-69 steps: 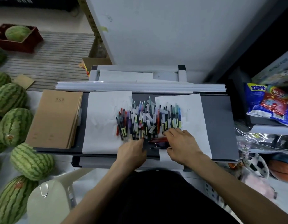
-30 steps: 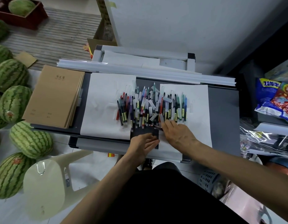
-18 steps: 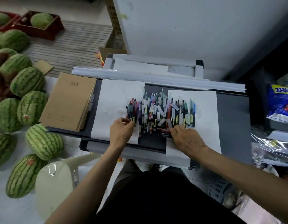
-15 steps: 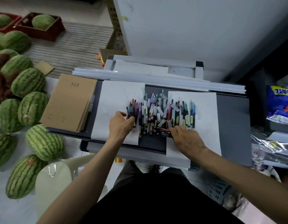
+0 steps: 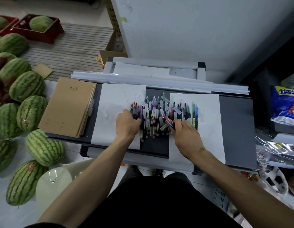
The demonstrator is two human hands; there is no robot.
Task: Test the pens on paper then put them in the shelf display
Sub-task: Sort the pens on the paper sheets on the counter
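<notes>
Pens (image 5: 153, 116) lie heaped for picking; right hand (image 5: 185, 137) pinches a red pen (image 5: 167, 122) at the heap's right, left hand (image 5: 126, 125) braces its left, grip unclear

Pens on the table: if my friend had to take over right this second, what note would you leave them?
Left hand: fingers curled at the left edge of the pen pile, over the left sheet; whether it grips a pen is unclear.
Right hand: pinches a red pen at the pile's right side, by the right sheet.
Done: nothing visibly shelved; the pens lie heaped between the two sheets.
Left: probably test the held pen on paper, shelve it, then work through the pile.
</notes>
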